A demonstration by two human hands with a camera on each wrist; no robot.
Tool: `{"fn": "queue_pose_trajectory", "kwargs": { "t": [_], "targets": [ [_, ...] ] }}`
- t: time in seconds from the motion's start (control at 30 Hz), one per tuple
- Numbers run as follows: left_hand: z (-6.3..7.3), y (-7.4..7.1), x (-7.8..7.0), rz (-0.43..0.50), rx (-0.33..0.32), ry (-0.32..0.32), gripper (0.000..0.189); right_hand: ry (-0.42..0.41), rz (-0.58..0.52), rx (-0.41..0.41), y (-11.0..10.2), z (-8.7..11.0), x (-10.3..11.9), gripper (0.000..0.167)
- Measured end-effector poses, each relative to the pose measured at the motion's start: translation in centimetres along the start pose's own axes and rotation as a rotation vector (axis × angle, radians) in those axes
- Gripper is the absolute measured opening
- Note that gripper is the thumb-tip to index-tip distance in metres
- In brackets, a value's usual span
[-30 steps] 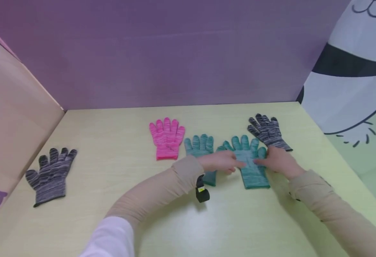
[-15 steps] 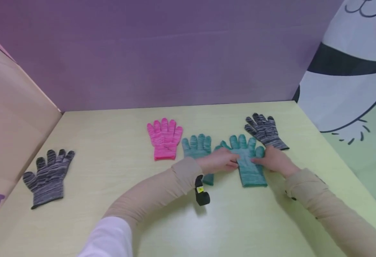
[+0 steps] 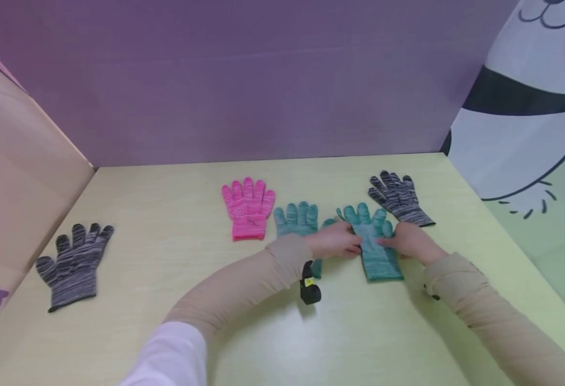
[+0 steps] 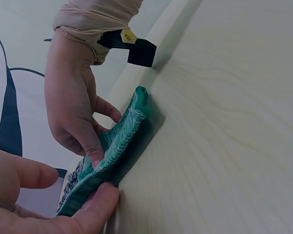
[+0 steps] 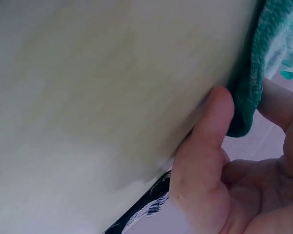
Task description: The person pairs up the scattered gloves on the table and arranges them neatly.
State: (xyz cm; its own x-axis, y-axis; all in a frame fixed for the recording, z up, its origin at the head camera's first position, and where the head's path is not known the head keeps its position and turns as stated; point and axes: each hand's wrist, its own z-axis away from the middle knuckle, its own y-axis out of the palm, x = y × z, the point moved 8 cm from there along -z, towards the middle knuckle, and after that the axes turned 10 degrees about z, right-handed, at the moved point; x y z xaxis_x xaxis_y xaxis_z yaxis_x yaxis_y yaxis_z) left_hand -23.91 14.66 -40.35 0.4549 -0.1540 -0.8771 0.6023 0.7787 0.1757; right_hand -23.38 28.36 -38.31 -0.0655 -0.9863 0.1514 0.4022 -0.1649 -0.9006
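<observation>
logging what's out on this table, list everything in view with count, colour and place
pink glove: 1, pink, back centre of table
held teal glove: 1, teal, right of centre, between the hands
other teal glove: 1, teal, centre, partly behind the left arm
left grey-black glove: 1, mottled, far left
right grey-black glove: 1, mottled, back right
table: 1, pale yellow, under the gloves
back panel: 1, purple, behind table
left panel: 1, pinkish beige
cartoon panel: 1, white, black and green, right
wrist devices: 2, black, one per wrist
sleeves: 2, beige, on both arms
left hand: 1, bare, at held glove's left edge
right hand: 1, bare, pinching its right edge
</observation>
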Motion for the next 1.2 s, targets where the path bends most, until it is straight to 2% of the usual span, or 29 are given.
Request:
{"fn": "queue_pose_trajectory", "kwargs": {
  "t": [0.07,0.2,0.47,0.57,0.67,0.73,0.8,0.93,1.0,1.2],
  "targets": [
    [-0.2,0.0,0.0,-0.057,-0.011,-0.002,0.06,0.006,-0.011,0.016,0.0,-0.1,-0.1,0.036],
    [-0.5,0.0,-0.1,-0.105,-0.045,-0.007,0.059,0.014,-0.032,0.029,0.1,-0.4,-0.2,0.034],
    [-0.4,0.0,-0.2,-0.197,-0.091,0.012,0.054,-0.007,-0.091,-0.03,-0.1,-0.6,-0.1,0.033],
    [-0.5,0.0,0.0,-0.219,-0.106,-0.001,0.055,-0.003,-0.163,-0.032,0.1,-0.6,-0.4,0.046],
    [-0.6,0.1,0.1,-0.226,-0.118,-0.009,0.058,0.023,-0.244,0.005,0.4,-0.6,-0.9,0.063],
    [-0.7,0.1,0.1,-0.223,-0.127,-0.01,0.058,0.041,-0.293,0.03,0.6,-0.6,-1.1,0.068],
    [-0.7,0.1,0.1,-0.226,-0.133,-0.006,0.058,0.048,-0.33,0.052,0.7,-0.6,-1.1,0.062],
    [-0.7,0.0,0.0,-0.249,-0.14,-0.002,0.059,0.035,-0.377,0.067,0.6,-0.6,-0.9,0.036],
    [-0.7,-0.1,0.0,-0.247,-0.137,0.0,0.06,0.028,-0.397,0.071,0.5,-0.5,-0.8,0.028],
    [-0.6,-0.1,0.0,-0.22,-0.133,-0.002,0.06,0.027,-0.438,0.068,0.3,-0.3,-0.8,0.024]
  ]
}}
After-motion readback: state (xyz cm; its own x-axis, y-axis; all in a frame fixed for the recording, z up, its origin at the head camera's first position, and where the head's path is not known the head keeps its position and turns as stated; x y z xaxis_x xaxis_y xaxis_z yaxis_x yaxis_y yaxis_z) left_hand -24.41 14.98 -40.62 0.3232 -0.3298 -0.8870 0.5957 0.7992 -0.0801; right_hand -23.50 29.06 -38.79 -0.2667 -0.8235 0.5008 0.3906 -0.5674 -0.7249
